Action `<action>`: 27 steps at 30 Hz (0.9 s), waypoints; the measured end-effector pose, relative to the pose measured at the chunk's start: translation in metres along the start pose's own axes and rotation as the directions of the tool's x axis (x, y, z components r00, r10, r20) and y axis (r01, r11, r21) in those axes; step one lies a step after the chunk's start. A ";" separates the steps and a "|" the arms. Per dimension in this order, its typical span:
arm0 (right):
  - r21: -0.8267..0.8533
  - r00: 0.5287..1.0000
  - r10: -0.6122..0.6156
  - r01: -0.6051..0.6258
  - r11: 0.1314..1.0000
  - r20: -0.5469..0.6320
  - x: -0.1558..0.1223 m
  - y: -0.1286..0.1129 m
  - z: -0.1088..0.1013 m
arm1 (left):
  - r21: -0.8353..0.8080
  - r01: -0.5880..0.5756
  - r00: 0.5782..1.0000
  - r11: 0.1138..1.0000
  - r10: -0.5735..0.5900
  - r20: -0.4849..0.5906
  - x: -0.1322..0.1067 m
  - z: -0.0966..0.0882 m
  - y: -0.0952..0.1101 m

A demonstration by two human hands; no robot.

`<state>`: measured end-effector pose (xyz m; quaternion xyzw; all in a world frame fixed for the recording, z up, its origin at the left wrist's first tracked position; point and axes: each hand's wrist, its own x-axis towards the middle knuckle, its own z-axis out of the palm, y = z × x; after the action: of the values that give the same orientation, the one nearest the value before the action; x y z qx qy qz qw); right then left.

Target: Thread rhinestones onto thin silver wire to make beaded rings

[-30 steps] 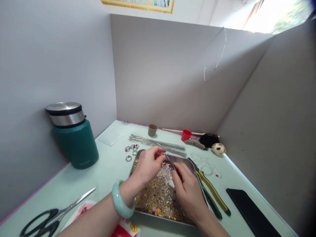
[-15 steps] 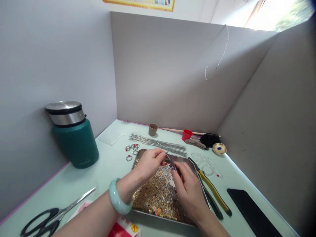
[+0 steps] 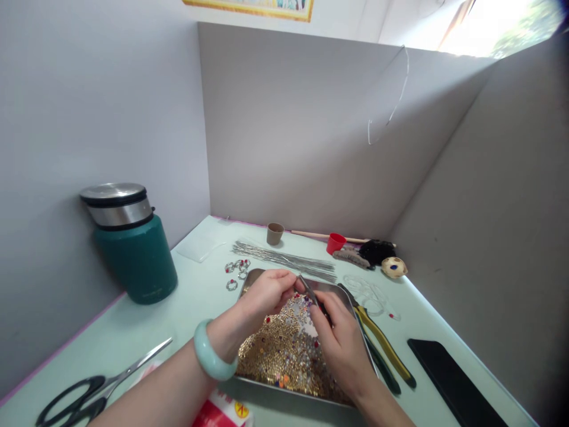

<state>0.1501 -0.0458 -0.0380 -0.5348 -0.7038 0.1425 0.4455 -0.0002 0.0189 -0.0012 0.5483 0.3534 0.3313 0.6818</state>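
Over the far part of a metal tray (image 3: 293, 391), both hands meet. My left hand (image 3: 267, 296), with a pale green bangle (image 3: 210, 354) at its wrist, is closed in a pinch; what lies between its fingertips is too small to make out. My right hand (image 3: 342, 332) is wrapped round small dark pliers (image 3: 307, 289), whose tip reaches the left fingertips. Gold beads (image 3: 271, 356) fill much of the tray, mixed with silver, red and purple pieces. Several beaded wire rings (image 3: 232, 285) lie just left of the tray.
Thin metal wires (image 3: 284, 260) lie behind the tray, near a brown cup (image 3: 275, 234) and red cup (image 3: 336, 243). Yellow-and-green-handled pliers (image 3: 386, 347) and a black phone-like slab (image 3: 453, 382) lie right. Scissors (image 3: 106, 388) and a green flask (image 3: 136, 255) stand left.
The small pliers have shifted slightly, and more of their jaws shows beside the left fingertips. Left fingers have curled a little differently; a red bead in the tray is now visible below them.
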 end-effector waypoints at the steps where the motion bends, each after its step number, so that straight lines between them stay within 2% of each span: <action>1: 0.004 1.000 0.000 0.000 1.000 0.002 0.000 0.000 0.000 | -0.011 0.007 1.000 1.000 -0.007 0.016 0.000 0.000 0.000; 6: 0.006 1.000 0.008 -0.008 1.000 0.014 0.001 0.000 -0.001 | 0.046 0.008 1.000 0.999 -0.008 -0.001 -0.001 0.001 0.000; 10: -0.006 1.000 0.011 -0.011 1.000 0.012 0.001 0.001 0.000 | 0.183 -0.056 0.996 0.982 0.068 -0.061 -0.001 0.004 0.000; 14: 0.003 1.000 0.008 -0.008 1.000 0.010 0.002 0.002 0.000 | 0.257 -0.112 0.988 0.960 0.134 -0.070 0.000 0.006 -0.001; 17: 0.011 1.000 0.008 -0.008 1.000 0.015 0.002 0.001 -0.001 | 0.244 -0.107 0.991 0.964 0.123 -0.051 0.001 0.003 -0.003; 23: 0.012 1.000 0.020 -0.020 1.000 0.013 0.000 0.000 -0.002 | 0.071 -0.019 0.998 0.997 0.015 0.053 0.002 -0.003 -0.003; 27: 0.005 1.000 0.027 -0.027 1.000 0.010 0.002 0.001 -0.001 | 0.180 -0.053 0.999 0.982 0.051 0.014 0.001 -0.001 -0.002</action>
<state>0.1517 -0.0440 -0.0374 -0.5424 -0.6983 0.1529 0.4414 -0.0005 0.0203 -0.0034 0.6183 0.3644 0.3130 0.6220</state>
